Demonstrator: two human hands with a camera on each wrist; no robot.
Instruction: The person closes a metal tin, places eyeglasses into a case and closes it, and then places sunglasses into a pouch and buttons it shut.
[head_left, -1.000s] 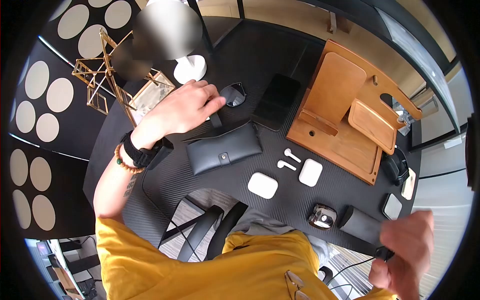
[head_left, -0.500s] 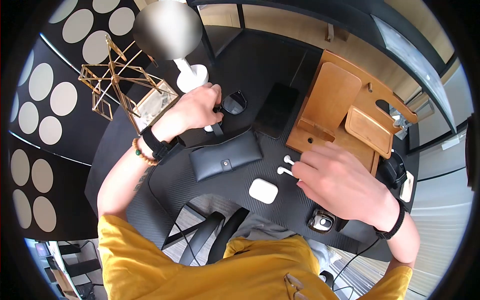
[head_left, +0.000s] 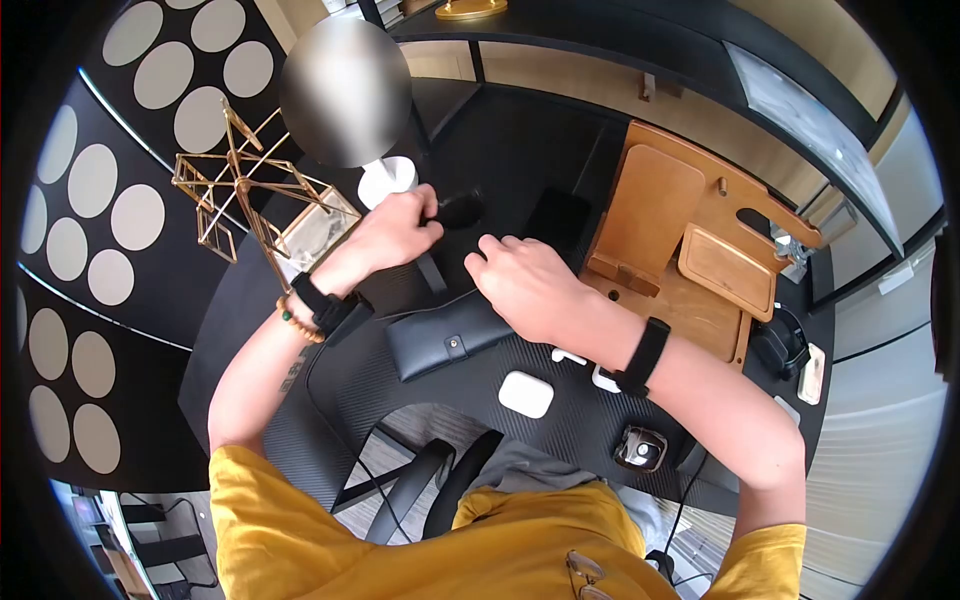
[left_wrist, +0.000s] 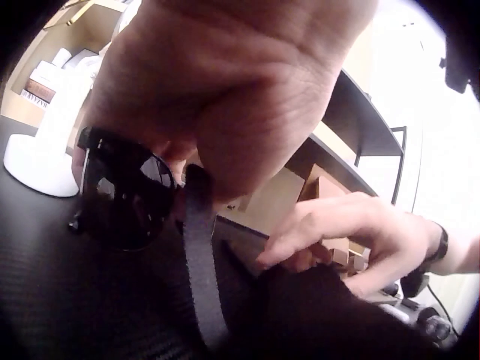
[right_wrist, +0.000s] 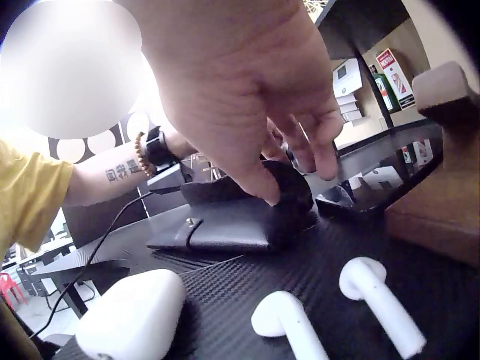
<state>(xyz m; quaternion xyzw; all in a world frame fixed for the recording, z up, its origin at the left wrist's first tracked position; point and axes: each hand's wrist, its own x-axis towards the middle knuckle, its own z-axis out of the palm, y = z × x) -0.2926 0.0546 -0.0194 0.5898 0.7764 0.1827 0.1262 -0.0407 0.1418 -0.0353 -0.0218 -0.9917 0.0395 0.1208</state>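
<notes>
In my left hand [head_left: 395,228] is a pair of dark sunglasses [head_left: 460,210], pinched with the fingers by the frame. One dark lens [left_wrist: 127,199] hangs below the palm in the left wrist view; the rest of the frame is partly hidden by the hand. My right hand [head_left: 535,285] reaches over the right end of a black glasses case [head_left: 430,345], thumb on the near side and fingers beyond it, spread apart. The case lies with its snap strap [right_wrist: 191,232] facing me, and its flap stands raised. A strap [left_wrist: 201,262] sticks up under the left hand.
White earbuds [right_wrist: 375,300] and a white earbud case [head_left: 526,394] lie in front of my right arm. A black phone [head_left: 555,215] is behind. Rightward stands a wooden organiser [head_left: 650,210]; leftward, a gold wire ornament [head_left: 240,185] and a white lamp base [head_left: 385,180].
My right hand has moved from the far right, across the earbuds, to the glasses case. The sunglasses, held in my left hand, have shifted slightly as the view tilted.
</notes>
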